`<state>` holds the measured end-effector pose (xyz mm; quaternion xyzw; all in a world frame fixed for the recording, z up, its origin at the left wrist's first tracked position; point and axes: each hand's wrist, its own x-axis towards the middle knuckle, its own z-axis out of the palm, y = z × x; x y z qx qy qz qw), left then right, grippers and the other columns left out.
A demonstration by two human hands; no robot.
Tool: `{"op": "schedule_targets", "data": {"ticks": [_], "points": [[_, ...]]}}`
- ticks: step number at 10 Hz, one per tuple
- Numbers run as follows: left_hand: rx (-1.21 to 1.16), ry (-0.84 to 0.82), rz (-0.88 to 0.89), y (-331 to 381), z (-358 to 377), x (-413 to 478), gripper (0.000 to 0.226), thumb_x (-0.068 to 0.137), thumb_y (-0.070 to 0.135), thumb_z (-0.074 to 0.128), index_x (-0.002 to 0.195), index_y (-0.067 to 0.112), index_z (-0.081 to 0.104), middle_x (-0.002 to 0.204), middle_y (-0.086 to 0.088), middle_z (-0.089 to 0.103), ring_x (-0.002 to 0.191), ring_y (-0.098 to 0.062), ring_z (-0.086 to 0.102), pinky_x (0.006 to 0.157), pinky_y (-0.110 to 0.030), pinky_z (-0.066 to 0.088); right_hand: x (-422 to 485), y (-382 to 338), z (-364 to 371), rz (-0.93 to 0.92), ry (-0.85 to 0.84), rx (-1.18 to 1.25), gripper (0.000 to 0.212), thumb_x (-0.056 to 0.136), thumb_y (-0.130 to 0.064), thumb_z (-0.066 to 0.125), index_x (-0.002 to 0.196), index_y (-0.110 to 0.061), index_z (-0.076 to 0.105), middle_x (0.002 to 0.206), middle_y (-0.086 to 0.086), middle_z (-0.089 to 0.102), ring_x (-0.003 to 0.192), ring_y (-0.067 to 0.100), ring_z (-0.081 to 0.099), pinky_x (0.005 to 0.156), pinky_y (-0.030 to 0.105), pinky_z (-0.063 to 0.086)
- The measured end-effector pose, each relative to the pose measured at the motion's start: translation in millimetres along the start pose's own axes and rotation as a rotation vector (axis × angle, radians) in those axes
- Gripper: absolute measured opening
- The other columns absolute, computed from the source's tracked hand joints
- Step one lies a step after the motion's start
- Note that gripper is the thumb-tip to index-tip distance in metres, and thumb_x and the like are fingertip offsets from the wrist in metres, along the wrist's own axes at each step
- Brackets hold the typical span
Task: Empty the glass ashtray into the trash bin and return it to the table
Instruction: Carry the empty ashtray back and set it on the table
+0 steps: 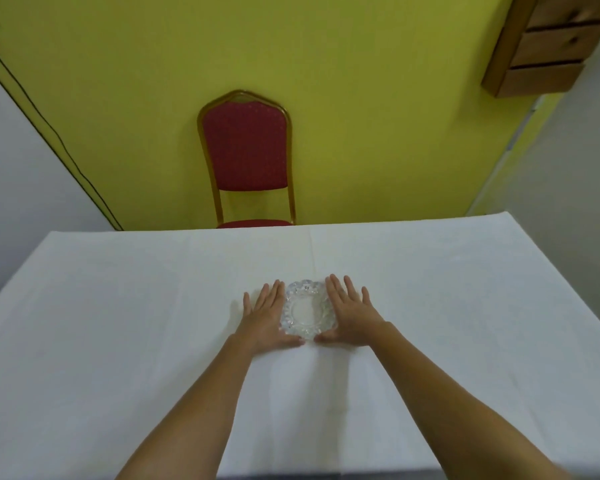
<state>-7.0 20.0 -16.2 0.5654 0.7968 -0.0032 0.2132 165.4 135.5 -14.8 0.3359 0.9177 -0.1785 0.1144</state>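
While the fingers of both hands lay flat and a little spread, the left hand (264, 315) and the right hand (349, 315) sat on each side of the glass ashtray (305, 311), touching its edges. It rested on the white table (118, 323). A red chair (246, 157) stood behind, by the yellow wall (361, 116).

One glass ashtray (304, 311) sits on one table (118, 306). Two hands flank it: one left hand (265, 315), one right hand (349, 315), five digits showing on each. One red chair (246, 150) stands behind; one wooden drawer unit (548, 43) shows three drawers.
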Motion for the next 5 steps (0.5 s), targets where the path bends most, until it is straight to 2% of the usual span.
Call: {"op": "schedule_targets", "data": {"ticks": [2, 5], "points": [[0.070, -0.014, 0.019, 5, -1, -4, 0.118, 0.078, 0.073, 0.052, 0.153, 0.010, -0.016, 0.162, -0.004, -0.018, 0.150, -0.023, -0.016, 0.116, -0.054, -0.012, -3, -7, -5, 0.034, -0.005, -0.166, 0.121, 0.076, -0.076, 0.051, 0.149, -0.010, -0.019, 0.161, 0.006, -0.020, 0.147, 0.028, -0.022, 0.119, 0.055, -0.005], [0.188, -0.005, 0.007, 8, -19, -9, 0.118, 0.077, 0.075, 0.052, 0.153, 0.011, -0.011, 0.163, -0.008, -0.014, 0.150, -0.026, -0.013, 0.117, -0.055, -0.008, -7, -21, -16, 0.112, -0.051, -0.225, 0.124, 0.072, -0.075, 0.056, 0.151, -0.012, -0.015, 0.161, 0.009, -0.020, 0.146, 0.032, -0.022, 0.117, 0.057, -0.005]]}}
